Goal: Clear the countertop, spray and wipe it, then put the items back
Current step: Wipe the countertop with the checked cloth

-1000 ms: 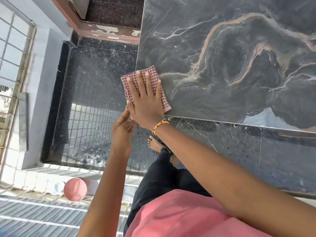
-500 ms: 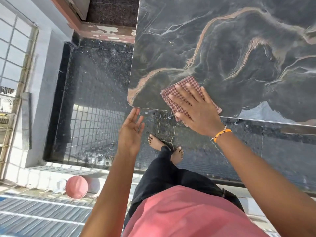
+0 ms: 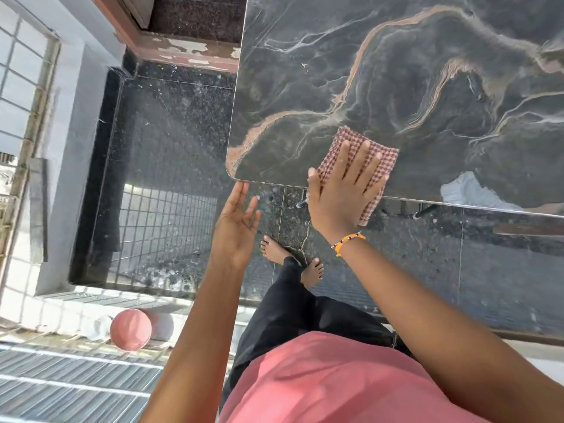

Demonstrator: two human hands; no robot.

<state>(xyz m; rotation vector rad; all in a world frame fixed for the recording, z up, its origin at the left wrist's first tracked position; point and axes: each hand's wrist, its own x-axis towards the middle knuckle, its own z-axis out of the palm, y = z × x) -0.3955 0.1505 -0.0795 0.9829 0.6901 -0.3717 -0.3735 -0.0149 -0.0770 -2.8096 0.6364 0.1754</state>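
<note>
Our right hand (image 3: 345, 190), fingers spread flat, presses the checked cloth (image 3: 363, 157) on the countertop (image 3: 396, 87), overhanging its near edge; our left hand (image 3: 236, 221) (open, cupped) waits below. Push outward and the cloth could slip off.

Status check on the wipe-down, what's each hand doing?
Right hand flat, pressing checkered cloth at countertop's near edge. Left hand open, palm up, below the corner. Nothing in the way.
</note>
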